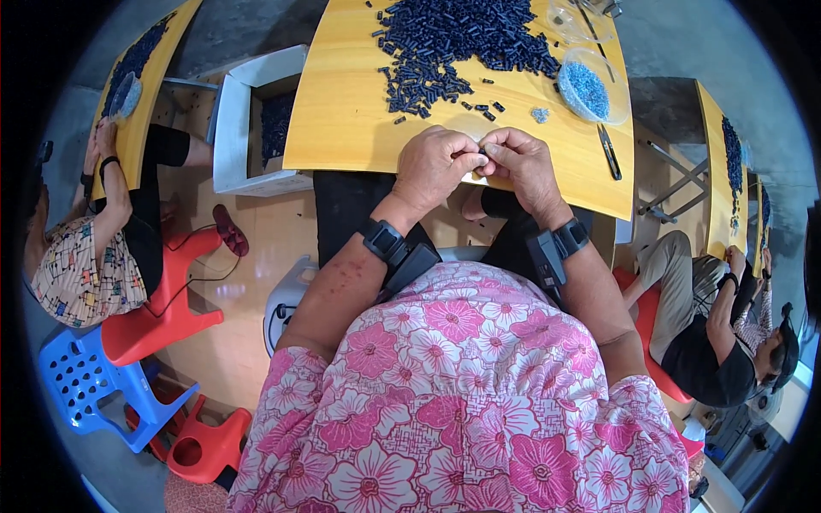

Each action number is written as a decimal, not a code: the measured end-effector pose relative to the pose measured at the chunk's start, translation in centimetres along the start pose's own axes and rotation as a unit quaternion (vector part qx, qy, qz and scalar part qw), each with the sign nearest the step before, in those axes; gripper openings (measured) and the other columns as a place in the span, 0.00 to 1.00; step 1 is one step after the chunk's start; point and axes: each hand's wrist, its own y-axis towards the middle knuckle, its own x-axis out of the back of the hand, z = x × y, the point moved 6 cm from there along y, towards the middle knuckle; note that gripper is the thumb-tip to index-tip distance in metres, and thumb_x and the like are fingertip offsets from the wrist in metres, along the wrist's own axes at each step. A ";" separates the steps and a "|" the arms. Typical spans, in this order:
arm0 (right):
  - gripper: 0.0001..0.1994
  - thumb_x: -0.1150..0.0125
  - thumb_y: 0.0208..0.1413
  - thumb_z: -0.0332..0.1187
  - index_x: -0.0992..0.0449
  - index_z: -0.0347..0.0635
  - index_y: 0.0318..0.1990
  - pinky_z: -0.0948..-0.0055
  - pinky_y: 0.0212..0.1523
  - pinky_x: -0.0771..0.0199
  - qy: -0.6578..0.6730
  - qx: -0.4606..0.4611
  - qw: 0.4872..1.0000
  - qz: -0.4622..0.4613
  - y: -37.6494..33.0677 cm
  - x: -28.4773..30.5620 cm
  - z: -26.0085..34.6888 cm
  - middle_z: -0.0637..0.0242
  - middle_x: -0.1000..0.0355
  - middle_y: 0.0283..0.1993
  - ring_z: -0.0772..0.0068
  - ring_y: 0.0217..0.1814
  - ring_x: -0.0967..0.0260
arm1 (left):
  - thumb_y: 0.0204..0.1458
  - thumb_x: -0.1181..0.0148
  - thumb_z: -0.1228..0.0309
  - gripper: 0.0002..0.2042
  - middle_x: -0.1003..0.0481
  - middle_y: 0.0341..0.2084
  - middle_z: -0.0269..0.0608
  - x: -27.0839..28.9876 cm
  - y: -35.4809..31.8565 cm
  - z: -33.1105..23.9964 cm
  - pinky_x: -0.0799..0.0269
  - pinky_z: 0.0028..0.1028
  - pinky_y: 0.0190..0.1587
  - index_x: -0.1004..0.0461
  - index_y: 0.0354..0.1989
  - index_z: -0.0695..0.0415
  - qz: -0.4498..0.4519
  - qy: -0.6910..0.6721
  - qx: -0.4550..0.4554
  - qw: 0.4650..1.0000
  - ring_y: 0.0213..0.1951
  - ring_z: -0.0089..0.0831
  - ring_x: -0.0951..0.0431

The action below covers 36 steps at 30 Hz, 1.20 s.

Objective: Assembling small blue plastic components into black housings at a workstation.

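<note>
At the near edge of the yellow table (342,128), my left hand (436,167) and my right hand (523,167) meet, fingertips together. Between them shows a small dark piece (483,152), pinched from both sides; most of it is covered by my fingers. Beyond my hands spreads a large pile of small black tubular plastic pieces (462,38), with a few loose ones nearer me. To the right, a clear round bowl (620,103) holds tiny pale-blue parts (586,90), and a little heap of similar parts (540,114) lies beside it.
A black-handled slim tool (610,152) lies near the table's right edge. Another clear container (581,19) stands at the far right. A white box (244,128) with dark pieces is left of the table. People work at side tables; red stools (158,299) and a blue stool (111,385) stand left.
</note>
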 end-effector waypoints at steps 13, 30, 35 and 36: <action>0.07 0.41 0.58 0.27 0.21 0.38 0.42 0.78 0.38 0.26 -0.040 0.061 0.997 -0.010 -0.9 -0.1 -0.5 0.68 0.25 0.31 0.79 0.33 0.27 | 0.47 0.34 0.71 0.05 0.22 0.22 0.39 0.1 -0.1 0.4 0.29 0.30 0.34 0.20 0.26 0.59 0.002 -0.013 0.005 1.000 0.28 0.31 0.25; 0.11 0.42 0.55 0.21 0.20 0.38 0.45 0.79 0.34 0.25 -0.190 0.216 0.953 -0.096 -2.7 -0.8 0.1 0.66 0.25 0.37 0.79 0.31 0.26 | 0.48 0.35 0.66 0.07 0.23 0.22 0.41 0.2 -0.1 0.8 0.27 0.33 0.33 0.19 0.28 0.57 0.021 -0.087 0.041 0.995 0.29 0.36 0.23; 0.10 0.42 0.53 0.19 0.20 0.41 0.41 0.76 0.34 0.24 -0.285 0.335 0.892 -0.100 -3.0 -1.4 1.0 0.62 0.25 0.35 0.73 0.30 0.25 | 0.46 0.34 0.67 0.07 0.24 0.21 0.40 0.1 -0.2 0.7 0.28 0.33 0.33 0.20 0.26 0.57 0.013 -0.048 0.023 0.998 0.29 0.36 0.24; 0.10 0.42 0.53 0.19 0.20 0.41 0.41 0.76 0.34 0.24 -0.285 0.335 0.892 -0.099 -2.9 -1.3 0.9 0.62 0.25 0.35 0.73 0.30 0.25 | 0.45 0.34 0.67 0.06 0.24 0.21 0.40 0.1 -0.2 0.6 0.28 0.34 0.33 0.20 0.25 0.57 0.007 -0.049 0.017 0.999 0.29 0.37 0.24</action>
